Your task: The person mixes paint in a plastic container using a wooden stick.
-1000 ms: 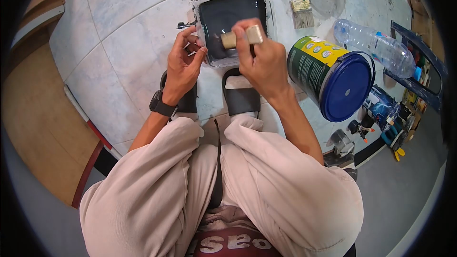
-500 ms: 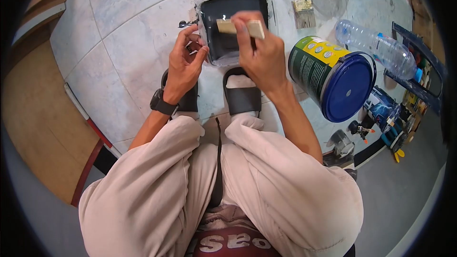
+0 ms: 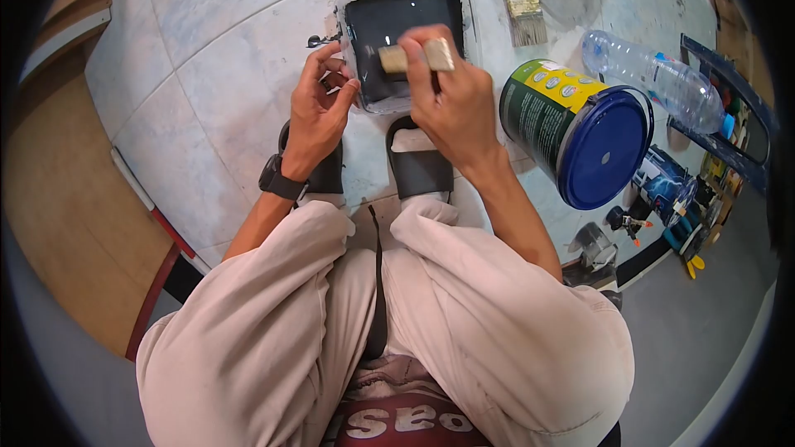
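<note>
A square tub (image 3: 465,12) with a whitish, paint-smeared rim holds dark liquid. Over its right part, my right hand (image 3: 451,99) grips a pale flat stick (image 3: 439,55), whose far end is blurred above or in the liquid. My left hand (image 3: 321,112), with a black watch on the wrist, rests its curled fingers and thumb at the tub's left rim, seemingly holding that edge. Right of the tub stands a green and yellow paint bucket (image 3: 542,108) with a blue lid.
A brush (image 3: 526,16) with a green handle lies on the tiles beyond the bucket. Farther right are a clear plastic bottle (image 3: 654,79), a dark blue frame (image 3: 720,153) and a clear cup (image 3: 595,247). Wooden boards (image 3: 74,223) are at the left.
The stick in my right hand has shifted and turned slightly over the liquid, its lower end blurred by motion. My left hand has stayed at the tub's left rim.
</note>
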Available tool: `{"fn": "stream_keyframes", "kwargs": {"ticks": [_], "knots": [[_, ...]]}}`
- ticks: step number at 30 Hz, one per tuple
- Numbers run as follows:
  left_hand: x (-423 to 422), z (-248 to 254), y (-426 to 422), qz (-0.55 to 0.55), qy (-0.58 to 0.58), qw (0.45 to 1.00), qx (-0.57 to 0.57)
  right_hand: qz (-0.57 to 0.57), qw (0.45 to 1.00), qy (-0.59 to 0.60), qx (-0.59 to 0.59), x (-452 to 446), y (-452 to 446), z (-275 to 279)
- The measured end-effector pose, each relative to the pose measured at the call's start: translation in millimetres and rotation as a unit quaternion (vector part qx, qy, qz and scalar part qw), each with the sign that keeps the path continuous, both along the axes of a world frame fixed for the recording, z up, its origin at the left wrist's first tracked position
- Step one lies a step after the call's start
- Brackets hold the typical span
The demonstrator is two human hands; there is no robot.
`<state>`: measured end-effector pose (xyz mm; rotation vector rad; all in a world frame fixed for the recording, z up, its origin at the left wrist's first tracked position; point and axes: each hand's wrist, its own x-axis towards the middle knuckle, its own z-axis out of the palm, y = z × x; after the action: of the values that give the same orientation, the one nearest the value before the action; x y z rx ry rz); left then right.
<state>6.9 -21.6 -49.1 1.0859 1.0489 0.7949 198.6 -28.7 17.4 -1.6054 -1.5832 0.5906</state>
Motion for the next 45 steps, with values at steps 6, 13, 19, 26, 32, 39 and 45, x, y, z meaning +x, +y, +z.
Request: {"fn": "stream_keyframes", "kwargs": {"ticks": [6, 13, 19, 26, 32, 39, 45], "knots": [[-0.1, 1.3, 0.8, -0.002, 0.006, 1.000, -0.002, -0.056, 0.996, -0.049, 0.047, 31.5, 28.4, 4.1], [-0.5, -0.9, -0.6, 0.005, 0.001, 1.000, -0.006, -0.031, 0.990, -0.099, -0.094, 16.2, -14.5, 19.8], [-0.2, -0.8, -0.4, 0.001, 0.001, 1.000, -0.003, -0.011, 1.000, 0.007, 0.020, 12.2, 26.9, -1.2], [0.0, 1.2, 0.0, 0.011, 0.001, 1.000, -0.003, -0.064, 0.992, -0.101, -0.040, 31.0, -7.1, 19.5], [1.0, -0.6, -0.4, 0.006, 0.001, 1.000, 0.003, 0.007, 0.999, 0.032, 0.000, -2.4, -1.5, 5.4], [1.2, 1.7, 0.7, 0.006, 0.007, 1.000, -0.003, -0.083, 0.990, -0.111, -0.030, 39.1, 10.5, 22.0], [0.0, 0.8, 0.5, 0.003, -0.001, 1.000, -0.013, -0.010, 0.993, -0.082, -0.084, 5.3, -5.9, 17.4]]}}
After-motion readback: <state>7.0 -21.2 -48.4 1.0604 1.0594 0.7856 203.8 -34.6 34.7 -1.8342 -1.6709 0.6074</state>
